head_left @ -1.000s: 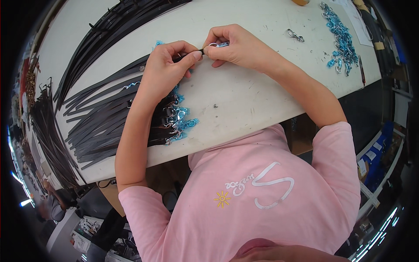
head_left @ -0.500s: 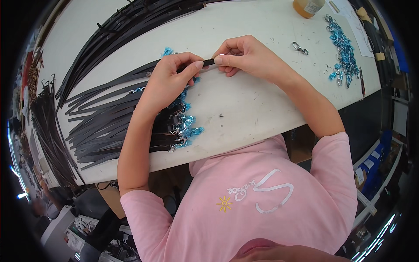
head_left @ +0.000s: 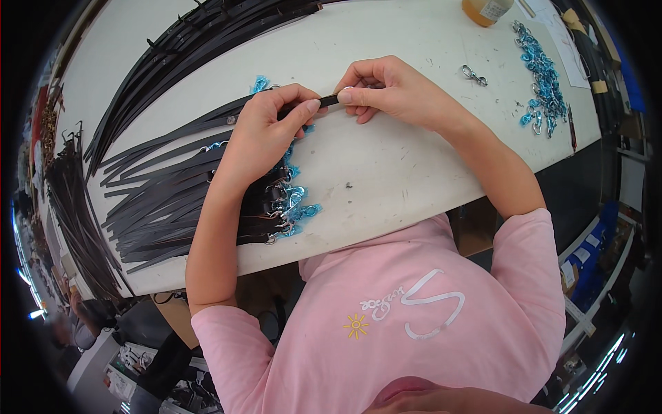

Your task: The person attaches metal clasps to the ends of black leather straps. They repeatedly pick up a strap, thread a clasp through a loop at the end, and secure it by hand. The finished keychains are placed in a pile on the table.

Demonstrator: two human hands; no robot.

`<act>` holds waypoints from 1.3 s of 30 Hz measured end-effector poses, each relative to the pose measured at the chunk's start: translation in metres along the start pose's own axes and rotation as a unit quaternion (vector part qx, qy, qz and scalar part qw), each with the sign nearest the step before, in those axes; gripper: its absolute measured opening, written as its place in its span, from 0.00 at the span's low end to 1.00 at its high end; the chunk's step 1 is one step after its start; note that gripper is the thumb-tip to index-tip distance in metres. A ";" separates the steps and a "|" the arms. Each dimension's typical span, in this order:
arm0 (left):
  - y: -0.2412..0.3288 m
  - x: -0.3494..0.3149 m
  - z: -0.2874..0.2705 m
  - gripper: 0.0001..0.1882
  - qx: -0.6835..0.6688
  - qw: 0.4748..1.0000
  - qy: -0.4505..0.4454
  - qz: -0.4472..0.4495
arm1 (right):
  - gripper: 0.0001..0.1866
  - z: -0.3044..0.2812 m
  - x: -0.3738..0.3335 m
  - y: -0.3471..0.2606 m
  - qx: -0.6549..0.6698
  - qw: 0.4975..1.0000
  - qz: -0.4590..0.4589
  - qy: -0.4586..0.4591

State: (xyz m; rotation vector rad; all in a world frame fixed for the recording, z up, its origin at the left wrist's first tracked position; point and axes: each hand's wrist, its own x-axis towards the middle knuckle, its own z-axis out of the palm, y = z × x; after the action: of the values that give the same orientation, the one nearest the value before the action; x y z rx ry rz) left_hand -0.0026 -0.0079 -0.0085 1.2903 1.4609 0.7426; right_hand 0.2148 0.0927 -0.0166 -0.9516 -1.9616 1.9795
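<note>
Between my two hands stretches a short length of black strap (head_left: 328, 101), raised over the white table. My left hand (head_left: 281, 114) pinches one end between thumb and fingers. The other end sits in the pinch of my right hand (head_left: 369, 90), whose fingers hide its tip. Below and beside my left forearm lie several dark straps (head_left: 165, 200) in rows. Metal clips wrapped in blue film (head_left: 295, 201) are fixed at their right ends. My left hand covers part of the upper straps.
A lone metal swivel clip (head_left: 474, 76) lies right of my right hand. Farther right is a pile of blue-wrapped clips (head_left: 541, 79), with a thin pointed tool (head_left: 572, 127) beside it. A jar of amber liquid (head_left: 486, 10) stands at the back. More long black straps (head_left: 179, 58) curve across the far left.
Both hands keep their pinch on the strap and have barely moved. The left hand shifts very slightly, and slightly more of the strap shows between them.
</note>
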 end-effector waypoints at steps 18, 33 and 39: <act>-0.003 0.001 0.000 0.11 0.022 1.000 0.005 0.014 | 0.13 0.000 0.000 0.002 -0.024 1.000 -0.010 -0.001; -0.006 0.003 0.000 0.12 0.024 0.999 0.003 0.021 | 0.12 -0.001 0.002 0.004 -0.040 0.999 -0.012 -0.005; 0.001 0.003 0.001 0.12 0.023 1.000 0.004 0.002 | 0.11 0.000 0.002 0.004 -0.040 0.999 -0.013 -0.003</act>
State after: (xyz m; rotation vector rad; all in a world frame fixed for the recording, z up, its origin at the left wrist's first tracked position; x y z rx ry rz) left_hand -0.0015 -0.0047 -0.0088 1.3278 1.4904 0.7220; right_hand 0.2145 0.0936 -0.0213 -0.9327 -2.0607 1.9051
